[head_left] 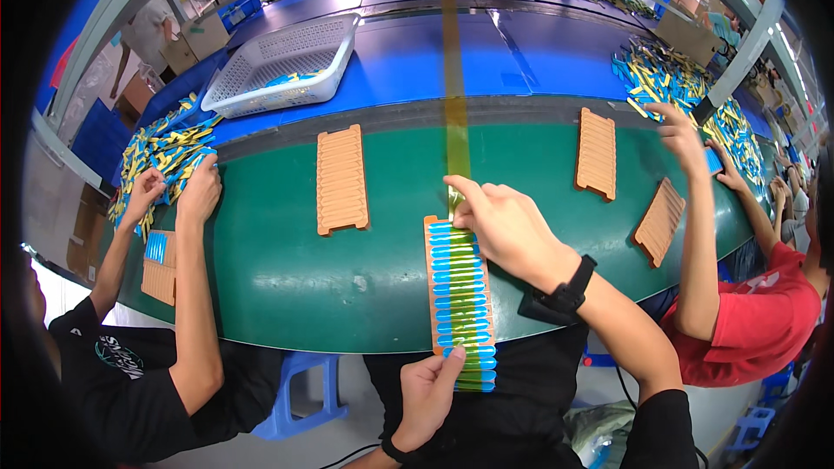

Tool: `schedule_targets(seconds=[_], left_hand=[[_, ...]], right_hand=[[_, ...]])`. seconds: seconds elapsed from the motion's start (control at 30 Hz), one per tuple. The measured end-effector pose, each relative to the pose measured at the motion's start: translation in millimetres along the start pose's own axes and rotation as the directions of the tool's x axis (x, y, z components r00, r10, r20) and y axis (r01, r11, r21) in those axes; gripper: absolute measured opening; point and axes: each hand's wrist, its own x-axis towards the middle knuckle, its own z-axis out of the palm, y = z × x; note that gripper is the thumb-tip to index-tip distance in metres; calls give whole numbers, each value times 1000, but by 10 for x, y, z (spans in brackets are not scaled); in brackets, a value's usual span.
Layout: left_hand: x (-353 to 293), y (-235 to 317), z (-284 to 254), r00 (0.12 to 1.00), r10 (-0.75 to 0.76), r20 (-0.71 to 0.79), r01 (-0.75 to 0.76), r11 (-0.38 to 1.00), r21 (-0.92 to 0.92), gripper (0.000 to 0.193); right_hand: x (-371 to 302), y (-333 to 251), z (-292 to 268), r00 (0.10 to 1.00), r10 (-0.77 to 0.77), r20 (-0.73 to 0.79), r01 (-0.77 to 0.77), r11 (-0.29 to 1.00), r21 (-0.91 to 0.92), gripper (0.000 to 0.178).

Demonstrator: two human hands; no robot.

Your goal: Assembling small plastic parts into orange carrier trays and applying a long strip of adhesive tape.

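An orange-brown ridged tray (429, 247) lies in front of me, its near end over the table's edge. A row of narrow blue pieces (441, 302) sits across it, with yellowish clear tape (469, 326) running lengthwise over them. My left hand (427, 395) grips the near end of the taped row, thumb on top. At the tray's far end, my right hand (512, 230) has its thumb and index finger closed at the tape strip (456, 135), which stretches away across the table. The exact pinch is partly hidden by the fingers.
Ridged trays lie at left (341, 181) and right (596, 155) on the green table (269, 269). A white basket (282, 65) stands behind. Piles of blue and yellow pieces (169, 143) flank the table. Co-workers' arms reach in at the left (198, 269) and right (698, 243).
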Motion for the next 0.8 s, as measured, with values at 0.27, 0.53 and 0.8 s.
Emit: schedule_targets(seconds=[0.27, 0.53, 0.8], left_hand=[[-7, 106, -6, 986, 155, -52, -151, 985, 80, 24], [82, 781, 136, 864, 487, 126, -498, 863, 81, 14], [142, 743, 75, 931, 285, 227, -236, 947, -218, 30]], right_hand=[[-131, -86, -306, 958, 261, -121, -207, 917, 340, 45], [-694, -473, -510, 988, 149, 28, -151, 968, 201, 24], [-740, -549, -247, 946, -137, 292, 100, 985, 139, 54]])
